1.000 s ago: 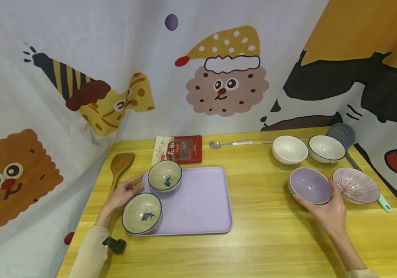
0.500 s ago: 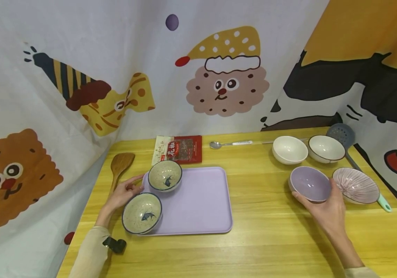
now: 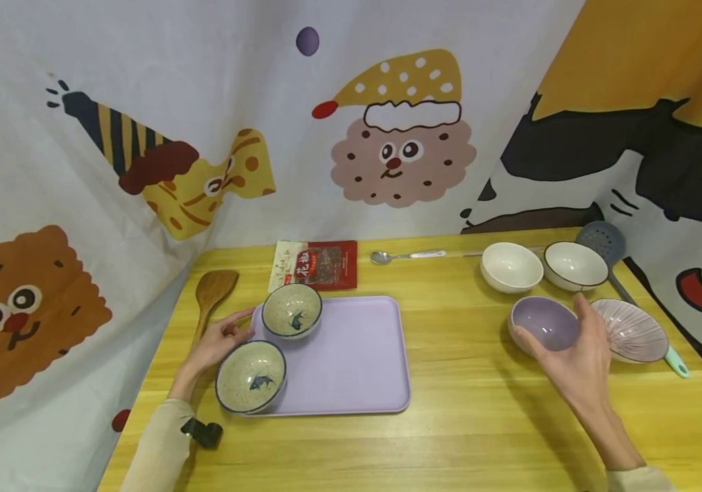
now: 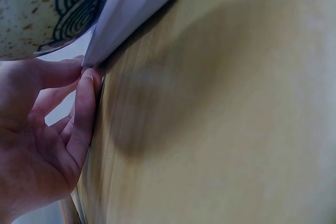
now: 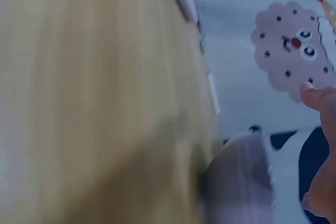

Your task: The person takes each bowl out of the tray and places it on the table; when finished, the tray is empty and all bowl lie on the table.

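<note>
Item one, nearest me: the wooden table (image 3: 461, 424), carrying everything listed here. Item two, my left hand (image 3: 218, 342), lying at the left edge of the lilac tray (image 3: 351, 362); the left wrist view is showing my thumb and a curled fingertip (image 4: 86, 85) pinching that tray's rim, so this hand is steadying it. Item three, two speckled bowls with blue fish, both sitting on the tray's left side: the near fish bowl (image 3: 251, 376) just beside my wrist, the far fish bowl (image 3: 292, 311) just beyond my fingers. Item four, my right hand (image 3: 572, 362), cupping the purple bowl (image 3: 544, 326) at the right of the table, well apart from the tray; thumb at its near rim, fingers curling round its right side. The bowl is tilting toward me; whether it is clear of the wood I cannot tell. I am judging this as the gripping stage, and any lift from here would be calling for a firm, level hold and clearance from its neighbour. Item five, a ribbed pink bowl (image 3: 634, 331) just beside my fingers. Item six, further back: a wooden spatula (image 3: 212, 290), a white bowl (image 3: 511, 266), a brown-rimmed bowl (image 3: 575, 265), a red packet (image 3: 317, 264), a metal spoon (image 3: 406, 255) and a grey skimmer (image 3: 603, 237).
</note>
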